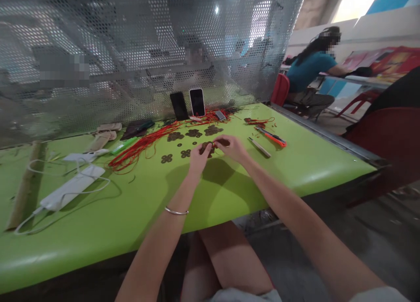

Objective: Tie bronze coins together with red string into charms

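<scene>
Both my hands meet over the middle of the green table (98, 214). My left hand (199, 155) is closed in a pinch on a dark brown flower-shaped piece (208, 148). My right hand (231, 147) is also closed, its fingertips pinching a bit of red cord beside that same piece. More brown flower-shaped pieces (193, 133) lie just beyond my hands, along with small brown discs. A long bundle of red cords (144, 145) runs from the left toward the phones. A thin bangle sits on my left wrist.
Two phones (197, 102) lean against the perforated metal screen. An orange utility knife (274, 137) and a slim tool (259, 146) lie to the right. A white power bank with cable (70, 188) is at left. A person in a teal top (310, 70) sits at another table.
</scene>
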`<state>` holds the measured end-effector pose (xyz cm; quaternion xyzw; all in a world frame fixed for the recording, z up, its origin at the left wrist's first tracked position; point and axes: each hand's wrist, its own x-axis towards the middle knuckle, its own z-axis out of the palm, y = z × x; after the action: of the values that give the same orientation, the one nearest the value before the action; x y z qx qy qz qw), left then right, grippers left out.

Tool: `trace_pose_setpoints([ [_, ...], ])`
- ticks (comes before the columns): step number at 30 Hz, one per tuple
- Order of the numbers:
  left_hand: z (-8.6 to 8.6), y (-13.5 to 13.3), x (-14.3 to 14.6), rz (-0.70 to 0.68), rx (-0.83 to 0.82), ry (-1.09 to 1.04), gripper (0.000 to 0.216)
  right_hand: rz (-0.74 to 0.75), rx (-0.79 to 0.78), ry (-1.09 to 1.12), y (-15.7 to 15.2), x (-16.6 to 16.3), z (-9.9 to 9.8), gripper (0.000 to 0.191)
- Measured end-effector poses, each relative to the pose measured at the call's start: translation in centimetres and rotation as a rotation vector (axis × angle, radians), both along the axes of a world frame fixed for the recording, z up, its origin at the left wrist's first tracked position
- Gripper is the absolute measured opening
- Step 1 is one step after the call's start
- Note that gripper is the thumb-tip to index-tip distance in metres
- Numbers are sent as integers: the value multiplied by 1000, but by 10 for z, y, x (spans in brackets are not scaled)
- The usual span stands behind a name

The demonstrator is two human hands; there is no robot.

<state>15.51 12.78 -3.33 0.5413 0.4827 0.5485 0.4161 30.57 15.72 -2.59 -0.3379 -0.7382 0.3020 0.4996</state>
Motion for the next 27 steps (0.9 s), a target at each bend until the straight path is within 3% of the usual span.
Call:
trace_pose_setpoints([
  [4,-1,1,-2,53,-4,-23,22,55,-119,25,2,0,-1,27],
  [9,-3,4,-4,58,-12,-42,22,60,-120,38,-2,1,3,25],
  [19,0,4,0,-122,-84,-76,30,86,-136,95,0,4,7,26],
  [27,2,3,0,-159,-59,-33,27,92,-176,107,-2,6,9,23],
])
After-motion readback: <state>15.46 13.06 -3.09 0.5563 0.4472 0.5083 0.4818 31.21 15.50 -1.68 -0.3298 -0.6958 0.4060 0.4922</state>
